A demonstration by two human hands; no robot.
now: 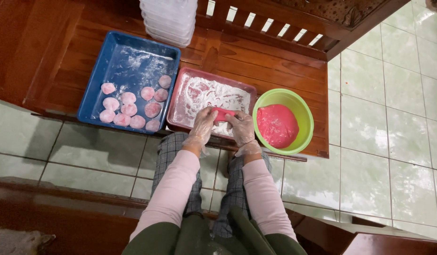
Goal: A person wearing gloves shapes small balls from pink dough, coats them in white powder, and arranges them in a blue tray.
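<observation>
At frame centre, the left hand (203,123) and right hand (240,127), both in clear gloves, pinch a red dough piece (222,114) between them over the floured pink tray (177,109) on the wooden tabletop (275,71).

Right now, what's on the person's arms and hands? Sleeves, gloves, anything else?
Both arms wear long, pale pink sleeves that reach the wrists. The left hand and the right hand are each covered by a thin, clear plastic glove, loose and crinkled, bunching at the cuff just over the sleeve ends. The gloves look dusted with white flour. No watch, rings or markings show.
</observation>
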